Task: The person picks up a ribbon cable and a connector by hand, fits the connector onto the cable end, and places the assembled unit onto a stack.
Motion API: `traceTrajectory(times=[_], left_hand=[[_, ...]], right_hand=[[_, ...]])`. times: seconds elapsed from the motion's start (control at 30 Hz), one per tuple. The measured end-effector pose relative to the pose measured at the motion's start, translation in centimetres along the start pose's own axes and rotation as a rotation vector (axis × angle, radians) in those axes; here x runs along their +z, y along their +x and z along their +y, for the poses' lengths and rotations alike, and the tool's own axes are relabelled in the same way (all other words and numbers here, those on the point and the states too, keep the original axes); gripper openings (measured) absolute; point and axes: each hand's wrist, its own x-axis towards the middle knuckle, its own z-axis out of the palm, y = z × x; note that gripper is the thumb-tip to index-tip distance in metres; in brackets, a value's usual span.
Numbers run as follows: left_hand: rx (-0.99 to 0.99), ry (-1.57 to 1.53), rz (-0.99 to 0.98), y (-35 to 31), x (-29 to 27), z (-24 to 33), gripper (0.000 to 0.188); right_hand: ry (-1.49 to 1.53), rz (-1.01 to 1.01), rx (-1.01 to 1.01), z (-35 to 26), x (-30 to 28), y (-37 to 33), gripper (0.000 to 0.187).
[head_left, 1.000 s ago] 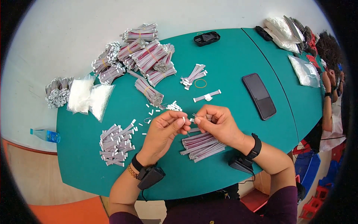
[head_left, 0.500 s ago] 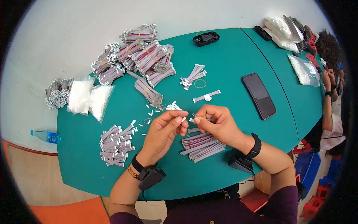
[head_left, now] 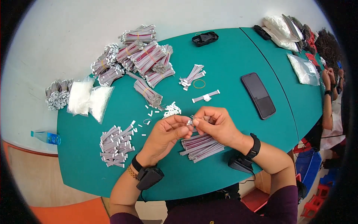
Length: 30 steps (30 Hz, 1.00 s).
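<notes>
My left hand [head_left: 164, 137] and my right hand [head_left: 219, 126] meet at the fingertips above the near middle of the green table. A small white connector [head_left: 190, 122] sits at the left fingertips. My right thumb and fingers pinch a short grey ribbon cable, mostly hidden in the hand, with its wire end at the connector. Beneath my right hand lies a stack of grey and maroon ribbon cables [head_left: 199, 147]. Just beyond my left hand is a small heap of loose white connectors [head_left: 172, 109].
Cables with white ends [head_left: 116, 145] are piled at left; tied cable bundles [head_left: 149, 58] stand behind. Two clear bags of white parts [head_left: 80, 96], a bottle [head_left: 45, 137], a phone [head_left: 258, 96] and a black case [head_left: 205, 38] lie around. Another person's hands [head_left: 329, 77] show far right.
My left hand has moved right with its small white connector and now touches the right fingertips at the cable end. My right hand has stayed nearly still.
</notes>
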Motion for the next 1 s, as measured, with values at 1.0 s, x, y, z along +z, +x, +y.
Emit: traceTrajectory(times=[1.0], left_hand=[[0.105, 0.105, 0.055, 0.01, 0.07, 0.02, 0.021]], right_hand=[[-0.060, -0.041, -0.015, 0.51, 0.19, -0.18, 0.012]])
